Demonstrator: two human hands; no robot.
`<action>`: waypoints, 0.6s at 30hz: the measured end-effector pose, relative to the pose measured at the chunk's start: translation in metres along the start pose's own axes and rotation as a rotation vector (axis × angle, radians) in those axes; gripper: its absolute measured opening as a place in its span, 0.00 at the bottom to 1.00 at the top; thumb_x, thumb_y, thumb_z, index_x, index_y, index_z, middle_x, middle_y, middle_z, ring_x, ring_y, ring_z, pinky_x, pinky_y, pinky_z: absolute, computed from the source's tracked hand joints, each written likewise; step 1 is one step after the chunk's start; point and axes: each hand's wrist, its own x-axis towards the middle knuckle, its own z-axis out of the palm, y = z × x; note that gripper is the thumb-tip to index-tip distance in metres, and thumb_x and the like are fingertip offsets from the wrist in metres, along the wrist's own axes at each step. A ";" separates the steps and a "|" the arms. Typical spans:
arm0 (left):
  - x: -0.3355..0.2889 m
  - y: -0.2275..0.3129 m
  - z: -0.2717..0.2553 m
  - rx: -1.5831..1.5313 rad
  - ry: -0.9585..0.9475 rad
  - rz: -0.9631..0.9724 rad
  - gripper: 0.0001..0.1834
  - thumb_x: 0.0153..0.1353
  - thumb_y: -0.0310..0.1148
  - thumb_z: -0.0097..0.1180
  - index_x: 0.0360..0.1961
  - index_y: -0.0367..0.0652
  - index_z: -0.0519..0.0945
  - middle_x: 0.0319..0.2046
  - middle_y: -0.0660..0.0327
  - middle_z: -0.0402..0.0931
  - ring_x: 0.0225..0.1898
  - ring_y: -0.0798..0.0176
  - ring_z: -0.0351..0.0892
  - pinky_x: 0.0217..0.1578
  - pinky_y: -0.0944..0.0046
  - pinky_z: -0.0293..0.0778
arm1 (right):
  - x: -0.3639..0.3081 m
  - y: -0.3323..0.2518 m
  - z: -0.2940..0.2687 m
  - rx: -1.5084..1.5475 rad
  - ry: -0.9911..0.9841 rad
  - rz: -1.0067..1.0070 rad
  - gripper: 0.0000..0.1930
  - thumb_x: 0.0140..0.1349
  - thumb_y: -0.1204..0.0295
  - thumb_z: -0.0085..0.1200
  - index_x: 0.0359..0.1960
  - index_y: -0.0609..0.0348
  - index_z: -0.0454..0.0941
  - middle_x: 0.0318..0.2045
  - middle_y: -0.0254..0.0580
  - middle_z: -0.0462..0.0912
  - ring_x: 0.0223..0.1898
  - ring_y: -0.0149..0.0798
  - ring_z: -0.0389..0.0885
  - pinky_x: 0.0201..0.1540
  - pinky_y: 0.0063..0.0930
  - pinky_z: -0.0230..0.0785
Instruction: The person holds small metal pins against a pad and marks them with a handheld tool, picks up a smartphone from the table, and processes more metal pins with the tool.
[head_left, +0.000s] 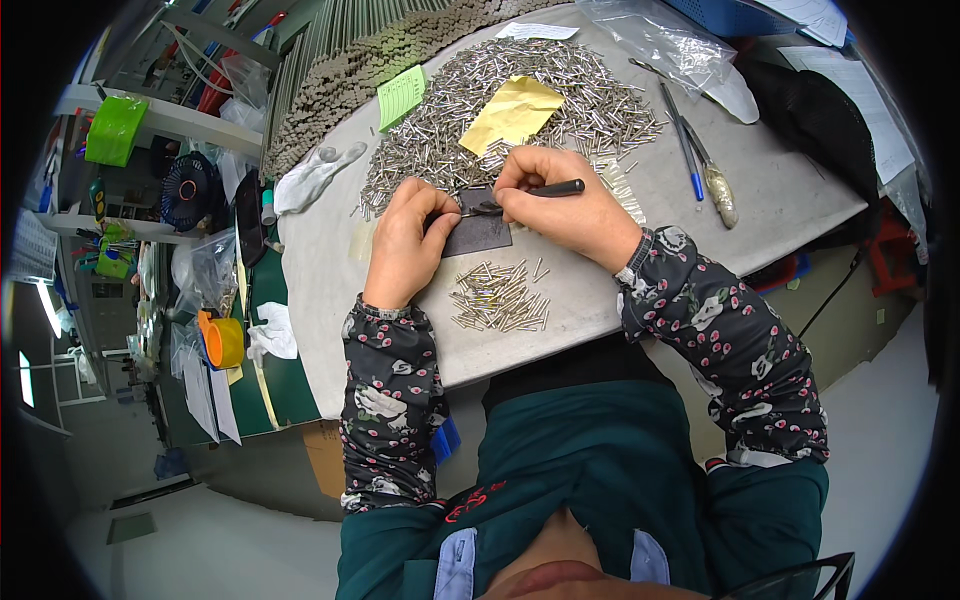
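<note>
My left hand (408, 240) is closed in a pinch at the left side of a dark flat plate (480, 236), apparently on a small metal pin. In my right hand (575, 210) is a slim black-handled tool (560, 188), gripped like a pen. Its tip is too small to make out; it points toward the left fingertips over the plate. Just in front of the plate lies a small heap of metal pins (500, 298). Behind both hands spreads a far larger pile of similar pins (430, 130), with a yellow paper (512, 112) on top.
A green note (402, 98) and white glove (318, 178) lie left of the big pile. At right are a blue pen (688, 160), a long metal tool with a wrapped handle (718, 190) and a plastic bag (665, 45). Grey rods (340, 95) are stacked behind, left.
</note>
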 end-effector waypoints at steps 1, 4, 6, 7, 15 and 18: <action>0.000 -0.002 -0.001 -0.003 -0.002 -0.010 0.04 0.50 0.22 0.56 0.28 0.36 0.75 0.28 0.57 0.69 0.31 0.55 0.73 0.33 0.62 0.69 | 0.001 0.001 0.001 0.011 -0.003 0.001 0.05 0.55 0.75 0.52 0.26 0.64 0.73 0.21 0.33 0.77 0.24 0.23 0.75 0.28 0.16 0.67; 0.001 -0.005 -0.004 -0.008 -0.002 -0.020 0.04 0.49 0.22 0.56 0.28 0.37 0.75 0.28 0.57 0.69 0.31 0.55 0.73 0.33 0.62 0.69 | 0.005 0.001 0.005 0.007 -0.006 -0.005 0.05 0.55 0.74 0.52 0.26 0.64 0.73 0.21 0.33 0.77 0.24 0.22 0.75 0.28 0.16 0.67; 0.002 -0.009 -0.005 -0.009 0.000 -0.017 0.04 0.49 0.22 0.56 0.28 0.36 0.75 0.28 0.57 0.69 0.32 0.55 0.73 0.33 0.62 0.69 | 0.008 -0.001 0.007 -0.007 -0.007 0.012 0.05 0.55 0.74 0.52 0.26 0.63 0.73 0.21 0.33 0.77 0.24 0.22 0.75 0.28 0.16 0.67; 0.002 -0.010 -0.006 -0.007 0.002 -0.017 0.04 0.49 0.22 0.56 0.27 0.36 0.75 0.28 0.57 0.69 0.32 0.54 0.73 0.33 0.61 0.69 | 0.009 -0.001 0.009 -0.018 -0.013 0.029 0.05 0.55 0.74 0.52 0.26 0.63 0.73 0.21 0.33 0.77 0.24 0.22 0.75 0.28 0.16 0.67; 0.007 -0.018 -0.017 0.040 -0.004 -0.024 0.03 0.49 0.20 0.56 0.27 0.35 0.74 0.27 0.58 0.68 0.29 0.58 0.71 0.31 0.64 0.67 | 0.023 -0.004 0.017 -0.061 -0.046 -0.019 0.06 0.53 0.73 0.52 0.27 0.63 0.74 0.22 0.33 0.77 0.24 0.23 0.74 0.28 0.18 0.66; 0.010 -0.022 -0.014 0.032 0.008 0.006 0.03 0.49 0.19 0.56 0.27 0.34 0.75 0.26 0.60 0.68 0.27 0.64 0.69 0.29 0.68 0.66 | 0.025 0.002 0.015 -0.071 -0.043 -0.069 0.06 0.52 0.73 0.52 0.27 0.64 0.74 0.21 0.33 0.77 0.24 0.24 0.73 0.28 0.18 0.66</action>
